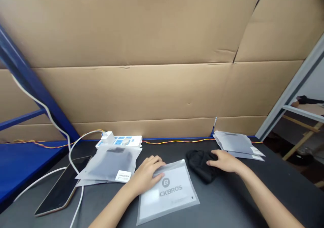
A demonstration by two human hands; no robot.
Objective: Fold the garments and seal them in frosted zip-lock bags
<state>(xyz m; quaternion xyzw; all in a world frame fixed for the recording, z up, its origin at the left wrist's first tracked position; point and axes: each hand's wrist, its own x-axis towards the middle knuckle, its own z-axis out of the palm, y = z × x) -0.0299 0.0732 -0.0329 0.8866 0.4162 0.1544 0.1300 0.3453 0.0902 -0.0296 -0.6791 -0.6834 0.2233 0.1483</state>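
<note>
Plastic bag point(170, 197) could skid, black cloth point(201, 165) could bunch

My left hand point(149, 174) rests on the bag's upper left edge; I can't tell if it pinches. My right hand point(225, 160) touches the cloth just right of it, grip unclear. Sideways pressure could cause skidding; an uneven tug, bunching.

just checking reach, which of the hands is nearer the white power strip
Left. The left hand rests on the CKBROS pouch, in front of the power strip and to its right; the right hand touches the black cloth, farther right.
</note>
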